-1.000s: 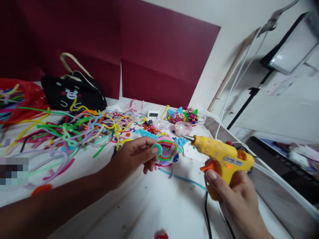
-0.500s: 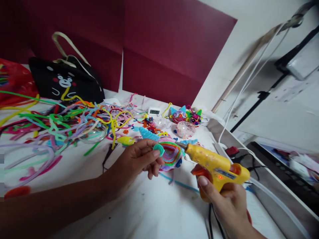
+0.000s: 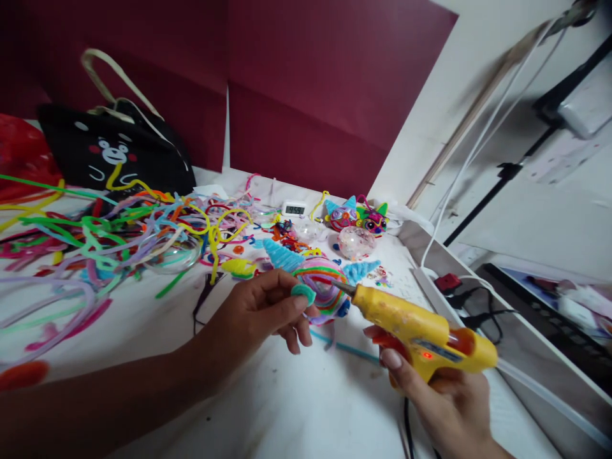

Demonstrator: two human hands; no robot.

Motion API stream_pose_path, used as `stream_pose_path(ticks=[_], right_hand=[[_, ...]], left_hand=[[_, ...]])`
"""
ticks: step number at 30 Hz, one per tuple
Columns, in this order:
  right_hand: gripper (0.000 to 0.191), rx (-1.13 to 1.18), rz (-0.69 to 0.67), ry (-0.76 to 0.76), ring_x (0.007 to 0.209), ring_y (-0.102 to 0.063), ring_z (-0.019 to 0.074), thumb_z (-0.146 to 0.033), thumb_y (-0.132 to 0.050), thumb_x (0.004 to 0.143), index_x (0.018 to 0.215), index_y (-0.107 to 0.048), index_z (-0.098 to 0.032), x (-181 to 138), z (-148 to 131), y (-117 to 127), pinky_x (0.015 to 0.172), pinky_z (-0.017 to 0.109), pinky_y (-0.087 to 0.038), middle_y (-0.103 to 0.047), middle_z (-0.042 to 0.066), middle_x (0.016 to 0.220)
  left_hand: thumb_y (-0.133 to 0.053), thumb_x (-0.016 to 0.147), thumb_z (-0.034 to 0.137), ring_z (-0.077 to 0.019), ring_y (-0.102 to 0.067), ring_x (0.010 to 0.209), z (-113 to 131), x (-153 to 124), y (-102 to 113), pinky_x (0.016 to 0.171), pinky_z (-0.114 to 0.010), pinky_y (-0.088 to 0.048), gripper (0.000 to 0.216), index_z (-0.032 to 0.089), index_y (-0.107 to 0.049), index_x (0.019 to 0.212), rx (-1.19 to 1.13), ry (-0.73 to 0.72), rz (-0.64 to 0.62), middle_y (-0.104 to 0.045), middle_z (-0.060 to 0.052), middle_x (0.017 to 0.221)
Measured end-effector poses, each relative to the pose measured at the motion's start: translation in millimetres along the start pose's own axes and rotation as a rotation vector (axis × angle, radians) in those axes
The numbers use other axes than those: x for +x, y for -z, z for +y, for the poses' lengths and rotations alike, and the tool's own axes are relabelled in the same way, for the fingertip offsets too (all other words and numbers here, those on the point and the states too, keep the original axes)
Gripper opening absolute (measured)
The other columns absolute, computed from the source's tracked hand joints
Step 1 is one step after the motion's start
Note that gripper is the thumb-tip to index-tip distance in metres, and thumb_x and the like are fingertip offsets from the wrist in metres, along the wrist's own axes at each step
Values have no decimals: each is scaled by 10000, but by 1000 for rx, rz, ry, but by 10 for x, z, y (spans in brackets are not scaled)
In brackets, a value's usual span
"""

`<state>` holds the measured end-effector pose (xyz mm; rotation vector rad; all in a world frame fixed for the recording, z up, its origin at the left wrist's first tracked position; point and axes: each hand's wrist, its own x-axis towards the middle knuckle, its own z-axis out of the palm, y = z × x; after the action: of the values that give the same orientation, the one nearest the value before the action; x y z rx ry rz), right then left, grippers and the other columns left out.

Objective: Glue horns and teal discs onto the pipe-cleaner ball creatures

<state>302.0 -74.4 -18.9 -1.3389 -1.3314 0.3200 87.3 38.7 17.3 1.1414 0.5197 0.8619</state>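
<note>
Between thumb and fingers, my left hand (image 3: 275, 309) pinches a small turquoise fuzzy piece (image 3: 303, 294), seemingly a coiled pipe cleaner. My right hand (image 3: 444, 395) is wrapped round a yellow hot glue gun (image 3: 411, 319) with its small orange light lit. The metal nozzle points left, close to a round craft (image 3: 329, 280) covered in rainbow pipe cleaner, with light blue wing-like or ear-like parts on its sides. The craft lies on the white table just behind my left fingertips, which hide part of it. Whether the nozzle touches it I cannot tell.
Tangled pipe cleaners (image 3: 129, 236) spread over the left. A black bag (image 3: 115, 150) stands behind them. Farther back are a small digital clock (image 3: 294, 209), clear balls (image 3: 356, 243) and two finished-looking animal crafts (image 3: 342, 215). A tray with cables (image 3: 471, 299) edges the right.
The glue gun has shifted slightly right and down, with its nozzle still near the craft. The turquoise piece has tilted in my left fingers. The view has shifted a little.
</note>
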Motion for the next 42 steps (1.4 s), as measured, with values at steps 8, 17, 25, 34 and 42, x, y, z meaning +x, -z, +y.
stream_pose_path(ticks=[8, 17, 25, 34, 42], right_hand=[[346, 3, -78, 140, 784, -721, 200, -148, -727, 784, 1100, -623, -247, 6, 96, 14, 598, 230, -606, -718, 46, 959], [289, -103, -149, 268, 862, -702, 215, -129, -678, 818, 1084, -634, -233, 7, 30, 33, 694, 282, -613, -666, 59, 999], [314, -104, -114, 319, 853, -685, 194, -130, -727, 770, 1055, -631, -220, -24, 126, 77, 671, 253, -613, -614, 46, 992], [303, -85, -91, 286, 843, -701, 208, -128, -730, 774, 1049, -645, -220, -33, 119, 64, 633, 249, -618, -636, 49, 987], [288, -86, -67, 255, 863, -705, 240, -168, -747, 763, 1033, -658, -210, -33, 121, 37, 631, 275, -622, -672, 69, 991]], left_hand=[[-649, 851, 270, -48, -553, 479, -25, -15, 55, 499, -138, -455, 202, 137, -616, 702, 77, -28, 0, -621, 28, 552], [-605, 882, 331, -66, -512, 440, -23, -34, 41, 461, -170, -410, 259, 139, -624, 709, 103, -16, 9, -608, 5, 511], [-645, 846, 366, -85, -538, 447, -27, -16, 36, 443, -182, -404, 266, 134, -644, 716, 81, -18, 16, -607, -1, 520], [-663, 833, 353, -101, -570, 463, -41, -22, 38, 446, -180, -431, 231, 158, -603, 724, 62, -9, 34, -668, -16, 537], [-684, 810, 355, -113, -603, 480, -12, -25, 14, 465, -187, -466, 208, 162, -608, 786, 30, -13, 60, -669, -11, 532]])
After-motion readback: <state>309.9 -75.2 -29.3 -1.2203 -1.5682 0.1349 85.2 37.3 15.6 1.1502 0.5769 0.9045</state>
